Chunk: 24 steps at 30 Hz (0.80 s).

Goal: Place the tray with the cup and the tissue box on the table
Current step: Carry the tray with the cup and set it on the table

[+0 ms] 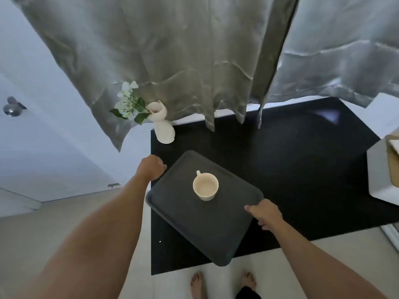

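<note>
A dark grey tray (pixel 207 229) hangs over the front left part of the black table (pixel 291 160), its near corner past the table's front edge. A cream cup (pixel 205 186) stands upright on the tray, handle pointing away from me. My left hand (pixel 152 168) grips the tray's far left edge. My right hand (pixel 264 214) grips the tray's right edge, thumb on top. A white tissue box (pixel 383 171) with a tan top sits at the table's right edge, partly cut off by the frame.
A white vase (pixel 163 124) with white flowers stands at the table's far left corner, close to my left hand. Grey curtains (pixel 183 61) hang down behind the table. My bare feet (pixel 222 283) stand on pale floor tiles at the table's front.
</note>
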Tool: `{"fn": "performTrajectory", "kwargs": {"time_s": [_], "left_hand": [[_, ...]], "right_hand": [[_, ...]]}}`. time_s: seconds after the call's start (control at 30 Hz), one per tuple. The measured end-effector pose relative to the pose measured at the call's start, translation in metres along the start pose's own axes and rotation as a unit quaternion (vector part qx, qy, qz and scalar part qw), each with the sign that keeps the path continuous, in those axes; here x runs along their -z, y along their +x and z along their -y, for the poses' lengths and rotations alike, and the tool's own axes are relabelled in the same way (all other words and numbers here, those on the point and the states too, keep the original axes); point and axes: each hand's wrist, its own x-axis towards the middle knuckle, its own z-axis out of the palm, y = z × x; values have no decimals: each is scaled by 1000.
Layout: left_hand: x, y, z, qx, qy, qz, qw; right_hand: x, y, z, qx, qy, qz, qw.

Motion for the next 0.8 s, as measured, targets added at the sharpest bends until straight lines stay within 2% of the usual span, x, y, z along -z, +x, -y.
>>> {"fn": "performTrajectory", "kwargs": {"time_s": [0.3, 0.6, 0.8], "left_hand": [[-20, 25, 29, 16, -14, 39, 999], [-30, 51, 35, 62, -108, 70, 990], [-33, 64, 46, 62, -76, 95, 991]], "right_hand": [[-28, 22, -3, -45, 84, -46, 994], [-33, 37, -13, -79, 138, -49, 986], [-34, 39, -13, -86, 172, -48, 980]]}}
